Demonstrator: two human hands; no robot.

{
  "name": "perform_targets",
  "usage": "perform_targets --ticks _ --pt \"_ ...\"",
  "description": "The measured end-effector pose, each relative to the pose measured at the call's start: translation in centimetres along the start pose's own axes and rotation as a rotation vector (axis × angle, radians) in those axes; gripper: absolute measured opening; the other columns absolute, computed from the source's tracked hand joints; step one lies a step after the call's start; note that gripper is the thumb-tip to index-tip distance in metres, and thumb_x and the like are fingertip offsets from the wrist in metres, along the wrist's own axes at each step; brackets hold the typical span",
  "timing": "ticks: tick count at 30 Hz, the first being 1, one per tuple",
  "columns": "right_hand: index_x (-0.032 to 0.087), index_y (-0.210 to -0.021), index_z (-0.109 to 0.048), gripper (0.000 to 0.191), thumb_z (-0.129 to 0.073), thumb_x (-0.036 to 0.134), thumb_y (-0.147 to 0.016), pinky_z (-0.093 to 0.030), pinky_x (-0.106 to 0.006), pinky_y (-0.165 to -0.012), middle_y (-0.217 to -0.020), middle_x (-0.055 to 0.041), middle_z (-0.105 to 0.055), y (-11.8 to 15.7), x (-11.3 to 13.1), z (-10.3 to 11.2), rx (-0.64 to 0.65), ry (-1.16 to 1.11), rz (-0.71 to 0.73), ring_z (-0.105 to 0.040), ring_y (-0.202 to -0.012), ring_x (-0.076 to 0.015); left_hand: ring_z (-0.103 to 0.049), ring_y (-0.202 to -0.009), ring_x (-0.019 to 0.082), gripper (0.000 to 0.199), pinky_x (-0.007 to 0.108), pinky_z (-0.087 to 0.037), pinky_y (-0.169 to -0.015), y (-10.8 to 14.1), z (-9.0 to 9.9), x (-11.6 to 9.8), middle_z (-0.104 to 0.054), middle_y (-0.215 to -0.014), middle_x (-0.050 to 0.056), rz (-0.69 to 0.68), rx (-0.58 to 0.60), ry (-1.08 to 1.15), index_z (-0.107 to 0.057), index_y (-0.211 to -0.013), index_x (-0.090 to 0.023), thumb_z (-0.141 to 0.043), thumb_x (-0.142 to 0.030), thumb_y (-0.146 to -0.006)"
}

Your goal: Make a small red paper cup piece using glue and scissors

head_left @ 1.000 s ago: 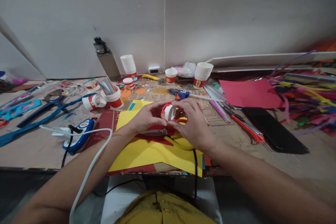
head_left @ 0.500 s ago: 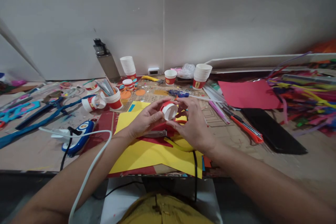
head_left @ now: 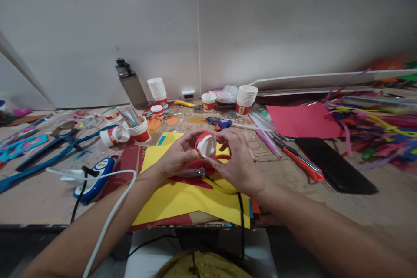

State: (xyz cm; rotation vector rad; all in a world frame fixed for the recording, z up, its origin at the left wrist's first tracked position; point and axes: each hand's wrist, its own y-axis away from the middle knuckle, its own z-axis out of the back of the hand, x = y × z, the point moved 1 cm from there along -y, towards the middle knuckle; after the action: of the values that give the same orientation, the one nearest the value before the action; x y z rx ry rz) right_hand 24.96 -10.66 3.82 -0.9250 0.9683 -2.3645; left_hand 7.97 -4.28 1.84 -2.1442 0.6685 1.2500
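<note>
A small red-and-white paper cup is tipped on its side above the work surface, its pale round end turned toward me. My left hand grips it from the left, thumb below and fingers behind. On the other side, my right hand curves around the cup, with thumb and fingertips at its edge. Under both hands lie scissors with yellow and orange handles, their metal blades partly hidden. They rest on red paper and a yellow paper sheet.
Stacked paper cups stand at the back, near a glue gun. A cutter knife and black phone lie right, beside red paper. Left are a cup of sticks, a blue power strip and a white cable.
My view has tilted up slightly, so the table sits lower in the picture. The cup has turned a little between my hands, which stay around it.
</note>
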Motion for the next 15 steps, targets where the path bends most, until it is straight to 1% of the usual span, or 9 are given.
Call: perform_targets --ticks 4,7,11,15 --pt "0.027 -0.122 -0.044 0.052 -0.072 0.026 -0.079 -0.053 -0.044 -0.085 -0.114 -0.0093 -0.05 0.12 -0.1 -0.1 0.041 -0.016 -0.047 -0.052 -0.109 -0.0262 -0.057 -0.117 0.025 0.058 0.034 -0.051 -0.091 -0.05 0.33 0.23 -0.06 -0.129 0.007 0.028 -0.02 0.011 -0.062 -0.121 -0.028 -0.081 -0.027 -0.067" --pt "0.028 -0.121 -0.046 0.05 -0.072 0.026 -0.079 -0.053 -0.044 -0.085 -0.112 -0.0085 -0.05 0.08 -0.09 -0.08 0.059 -0.027 -0.053 -0.053 -0.107 -0.0255 -0.06 -0.112 0.024 0.059 0.033 -0.052 -0.088 -0.09 0.58 0.38 -0.062 -0.127 0.007 0.049 -0.038 0.003 -0.061 -0.122 -0.03 -0.081 -0.029 -0.066" --pt "0.027 -0.118 -0.048 0.044 -0.071 0.027 -0.08 -0.055 -0.044 -0.083 -0.111 -0.0086 -0.05 -0.01 0.01 0.04 0.088 -0.053 -0.086 -0.055 -0.105 -0.0248 -0.064 -0.103 0.02 0.06 0.031 -0.053 -0.084 -0.17 0.8 0.57 -0.064 -0.122 0.006 0.071 -0.021 0.009 -0.06 -0.124 -0.031 -0.081 -0.031 -0.068" --pt "0.027 -0.114 -0.049 0.043 -0.073 0.031 -0.078 -0.057 -0.044 -0.08 -0.108 -0.0082 -0.05 -0.03 0.07 0.1 0.104 -0.078 -0.138 -0.056 -0.101 -0.0246 -0.063 -0.107 0.022 0.059 0.031 -0.052 -0.087 -0.21 0.96 0.73 -0.064 -0.122 0.006 0.082 -0.031 0.034 -0.06 -0.123 -0.03 -0.08 -0.033 -0.068"
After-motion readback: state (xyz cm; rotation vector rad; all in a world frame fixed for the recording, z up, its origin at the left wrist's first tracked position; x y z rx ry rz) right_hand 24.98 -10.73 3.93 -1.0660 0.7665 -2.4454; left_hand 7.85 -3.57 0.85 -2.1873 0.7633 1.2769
